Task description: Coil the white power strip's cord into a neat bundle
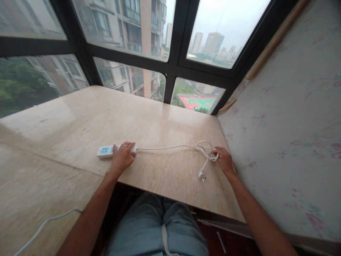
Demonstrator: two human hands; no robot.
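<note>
A white power strip (107, 152) with blue socket faces lies on the stone sill. My left hand (124, 154) is closed over its right part and hides some of the sockets. From the strip's right end a white cord (165, 147) runs across the sill to a loose, tangled coil (204, 145). The coil's right side is gripped by my right hand (223, 159), with the fingers curled round the loops. Below the coil hangs the cord's end with a white plug (201, 175), its metal prongs towards me, lying on the sill.
The beige stone sill (160, 124) has a seam at the left and a front edge close to my legs. A dark window frame (170, 71) borders the back, a flowered wall (287, 135) the right. Another white cable (48, 222) lies at lower left.
</note>
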